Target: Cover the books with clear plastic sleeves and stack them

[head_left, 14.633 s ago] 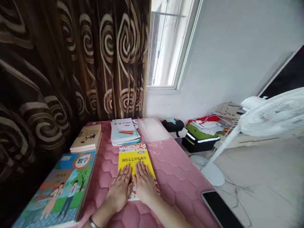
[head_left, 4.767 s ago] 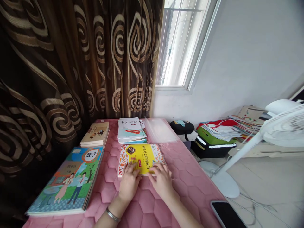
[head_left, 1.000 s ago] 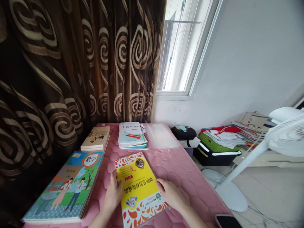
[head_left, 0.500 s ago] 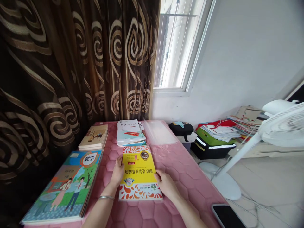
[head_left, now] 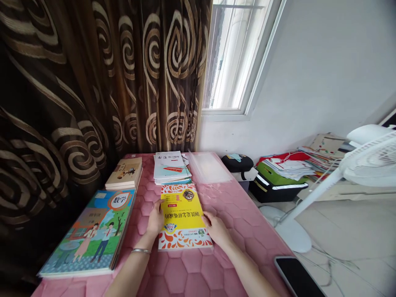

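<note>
Left hand (head_left: 155, 217) and right hand (head_left: 215, 228) grip the yellow book (head_left: 182, 216) by opposite edges, lower centre of frame, over the pink quilt (head_left: 238, 231). Step appears to be positioning; next move calls for even side grip.

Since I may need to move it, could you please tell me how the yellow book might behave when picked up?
The yellow book looks fairly thin at its near edge, so it may flex a little and is probably light. Lying flat on the pink pad, it seems unlikely to roll or tip.
</note>
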The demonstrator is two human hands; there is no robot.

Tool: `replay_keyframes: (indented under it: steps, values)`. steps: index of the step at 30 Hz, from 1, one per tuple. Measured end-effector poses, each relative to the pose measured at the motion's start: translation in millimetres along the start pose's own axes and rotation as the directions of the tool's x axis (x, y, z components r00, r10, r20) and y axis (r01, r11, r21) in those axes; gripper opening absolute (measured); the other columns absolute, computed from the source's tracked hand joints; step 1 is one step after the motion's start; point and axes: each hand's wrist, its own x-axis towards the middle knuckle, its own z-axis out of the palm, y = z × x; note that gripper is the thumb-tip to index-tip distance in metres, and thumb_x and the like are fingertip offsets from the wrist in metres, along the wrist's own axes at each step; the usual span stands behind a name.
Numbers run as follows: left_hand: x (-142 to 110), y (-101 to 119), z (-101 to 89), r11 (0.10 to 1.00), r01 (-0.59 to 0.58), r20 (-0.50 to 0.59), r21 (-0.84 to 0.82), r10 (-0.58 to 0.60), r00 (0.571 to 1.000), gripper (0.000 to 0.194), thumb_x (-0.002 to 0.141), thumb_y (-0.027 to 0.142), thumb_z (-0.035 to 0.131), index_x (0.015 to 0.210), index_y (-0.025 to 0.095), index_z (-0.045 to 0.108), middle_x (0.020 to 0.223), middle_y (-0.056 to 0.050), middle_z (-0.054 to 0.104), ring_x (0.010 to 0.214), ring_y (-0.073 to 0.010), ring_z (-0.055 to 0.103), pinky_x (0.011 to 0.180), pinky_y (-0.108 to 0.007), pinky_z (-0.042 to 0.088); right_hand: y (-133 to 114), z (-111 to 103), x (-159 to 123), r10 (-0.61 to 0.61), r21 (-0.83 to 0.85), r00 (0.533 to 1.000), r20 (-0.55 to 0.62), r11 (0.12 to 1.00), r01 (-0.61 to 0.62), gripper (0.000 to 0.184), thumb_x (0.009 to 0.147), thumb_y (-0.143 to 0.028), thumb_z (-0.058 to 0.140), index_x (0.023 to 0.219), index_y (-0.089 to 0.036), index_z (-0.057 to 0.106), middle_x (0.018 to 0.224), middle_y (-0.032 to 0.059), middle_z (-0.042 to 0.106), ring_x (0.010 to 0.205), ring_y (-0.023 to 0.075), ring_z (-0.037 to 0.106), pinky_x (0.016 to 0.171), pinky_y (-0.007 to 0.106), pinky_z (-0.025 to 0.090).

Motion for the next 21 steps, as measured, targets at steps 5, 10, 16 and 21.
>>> replay_keyframes:
  steps: [5,10,16,21]
  values:
    - [-44,14,-17.6,0.970,-0.176,0.086,0.168,0.163,0.983,0.034,0.082,0.003,0.042,0.092,0.020,0.070,0.129,-0.008,0.061,0.129,-0.0228,0.050,0.112,-0.047,0.037,10,4,-28,-0.150,0.003,0.978,-0.142,0.988,0.152,0.034,0.093,-0.030,0.039,0.116,-0.021,0.061,0.113,0.0105,0.067,0.103,0.0233,0.063,0.089,0.034,0.049]
    - [-105,25,-23.4,0.775,-0.465,0.278,0.429,0.376,0.884,0.025,0.087,0.016,0.051,0.103,0.024,0.069,0.137,-0.009,0.056,0.133,-0.0291,0.045,0.110,-0.058,0.037,0,10,-72,-0.306,-0.185,0.933,-0.190,0.944,0.272,0.027,0.090,-0.039,0.053,0.112,-0.028,0.063,0.117,0.0097,0.061,0.110,0.0288,0.056,0.089,0.043,0.047]
    - [-117,36,-8.6,0.702,-0.506,0.378,0.501,0.349,0.857,0.025,0.086,0.019,0.057,0.107,0.026,0.069,0.129,-0.007,0.063,0.131,-0.0307,0.047,0.107,-0.062,0.036,-45,22,-88,-0.322,-0.265,0.945,-0.062,0.918,0.296,0.009,0.087,-0.032,0.062,0.095,-0.030,0.065,0.123,0.0041,0.059,0.112,0.0271,0.051,0.088,0.042,0.043]
    - [-113,37,-11.1,0.663,-0.548,0.391,0.509,0.389,0.834,0.026,0.088,0.022,0.056,0.110,0.029,0.068,0.125,-0.006,0.065,0.127,-0.0284,0.051,0.111,-0.062,0.030,-54,29,-82,-0.342,-0.234,0.937,-0.064,0.918,0.319,0.005,0.088,-0.029,0.063,0.091,-0.030,0.067,0.117,0.0033,0.062,0.112,0.0252,0.050,0.092,0.042,0.040]
